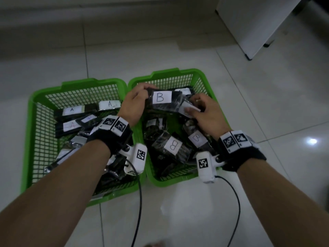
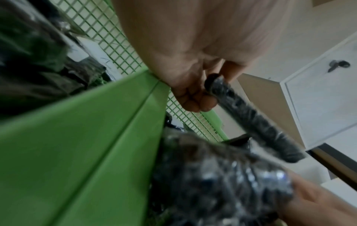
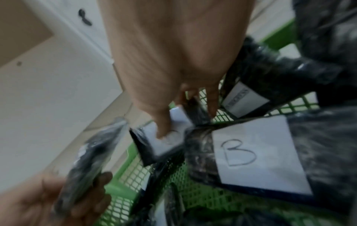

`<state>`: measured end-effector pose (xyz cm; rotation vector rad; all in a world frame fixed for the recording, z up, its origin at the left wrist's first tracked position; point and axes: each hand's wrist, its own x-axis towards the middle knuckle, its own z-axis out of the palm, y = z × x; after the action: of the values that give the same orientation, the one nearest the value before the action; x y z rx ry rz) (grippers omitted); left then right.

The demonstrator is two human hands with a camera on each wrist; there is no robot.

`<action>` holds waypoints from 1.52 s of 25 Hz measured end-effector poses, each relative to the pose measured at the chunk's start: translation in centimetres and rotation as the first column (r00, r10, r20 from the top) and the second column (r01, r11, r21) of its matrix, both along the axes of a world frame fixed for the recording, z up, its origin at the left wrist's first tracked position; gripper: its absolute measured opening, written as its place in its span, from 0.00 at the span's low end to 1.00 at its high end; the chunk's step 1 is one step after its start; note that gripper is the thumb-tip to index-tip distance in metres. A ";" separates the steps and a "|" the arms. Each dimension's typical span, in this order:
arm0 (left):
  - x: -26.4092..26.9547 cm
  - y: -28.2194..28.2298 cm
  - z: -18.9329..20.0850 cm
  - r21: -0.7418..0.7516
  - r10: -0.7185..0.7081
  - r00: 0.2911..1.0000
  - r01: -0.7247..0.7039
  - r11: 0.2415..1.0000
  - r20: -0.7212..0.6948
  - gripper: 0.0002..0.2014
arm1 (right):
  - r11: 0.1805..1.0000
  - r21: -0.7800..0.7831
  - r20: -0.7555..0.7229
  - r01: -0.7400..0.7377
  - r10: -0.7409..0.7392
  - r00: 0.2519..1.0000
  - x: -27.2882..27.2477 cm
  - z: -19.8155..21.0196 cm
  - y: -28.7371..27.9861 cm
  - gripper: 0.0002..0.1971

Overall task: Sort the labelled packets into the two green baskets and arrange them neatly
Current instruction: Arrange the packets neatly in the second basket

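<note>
Two green mesh baskets stand side by side on the floor. The left basket (image 1: 80, 82) holds dark packets labelled A (image 1: 72, 110). The right basket (image 1: 165, 73) holds packets labelled B (image 1: 172, 145). Over its far half my left hand (image 1: 140, 94) grips the left end of a dark packet marked B (image 1: 161, 98), seen edge-on in the left wrist view (image 2: 251, 119). Just right of it my right hand (image 1: 193, 108) pinches a smaller packet (image 1: 187, 107), thumb on its white label (image 3: 168, 137); its letter is hidden. Another B packet (image 3: 257, 154) lies below.
A white cabinet (image 1: 258, 24) stands at the far right on the pale tiled floor (image 1: 178, 54). Black cables (image 1: 140, 202) trail from both wrist cameras toward me. Several more packets lie jumbled in the near halves of both baskets.
</note>
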<state>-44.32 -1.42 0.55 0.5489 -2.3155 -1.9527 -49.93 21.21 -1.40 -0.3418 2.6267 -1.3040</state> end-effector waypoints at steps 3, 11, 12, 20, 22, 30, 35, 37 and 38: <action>0.0 0.0 0.1 0.077 0.060 0.997 -0.063 0.995 0.037 0.19 | 0.989 -0.120 0.088 0.089 -0.079 0.993 0.9 0.8 -0.1 0.06; -0.8 -1.3 -0.4 0.087 0.190 0.978 -0.183 0.979 -0.088 0.07 | 0.998 0.060 0.083 -0.030 0.025 0.996 0.4 3.2 1.8 0.23; -0.9 -2.2 -0.4 0.034 0.207 0.967 -0.204 0.978 -0.147 0.07 | 0.995 0.096 0.043 -0.014 0.010 0.999 0.3 3.4 1.9 0.27; -1.7 -4.8 -1.0 -0.271 0.085 0.984 -0.126 0.954 -0.158 0.12 | 0.969 0.244 -0.010 -0.031 0.035 0.999 -0.2 2.5 0.8 0.29; -1.7 -4.1 -1.6 -0.278 0.078 0.990 -0.109 0.954 -0.120 0.13 | 0.923 0.364 -0.081 -0.124 0.164 0.983 -0.9 2.7 -0.1 0.29; -1.2 -4.0 -2.3 -0.278 0.085 0.990 -0.114 0.954 -0.114 0.12 | 0.797 0.275 0.487 -0.537 0.366 0.793 -1.3 4.2 -6.8 0.21; -1.4 -4.0 -2.4 -0.236 0.124 0.988 -0.143 0.961 -0.094 0.12 | 0.613 0.399 0.597 -0.682 0.391 0.701 -1.1 4.6 -5.6 0.23; -1.5 -3.9 -2.4 -0.259 0.118 0.988 -0.140 0.956 -0.101 0.12 | 0.520 0.417 0.648 -0.746 0.406 0.645 -0.9 4.7 -4.9 0.28; -1.5 -3.9 -2.4 -0.268 0.114 0.988 -0.139 0.953 -0.106 0.12 | 0.520 0.415 0.637 -0.747 0.420 0.646 -0.9 4.8 -4.8 0.29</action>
<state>-45.83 -5.31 -1.83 0.5560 -2.3746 -1.5336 -50.85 16.40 3.38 -0.6540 2.0300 -0.1401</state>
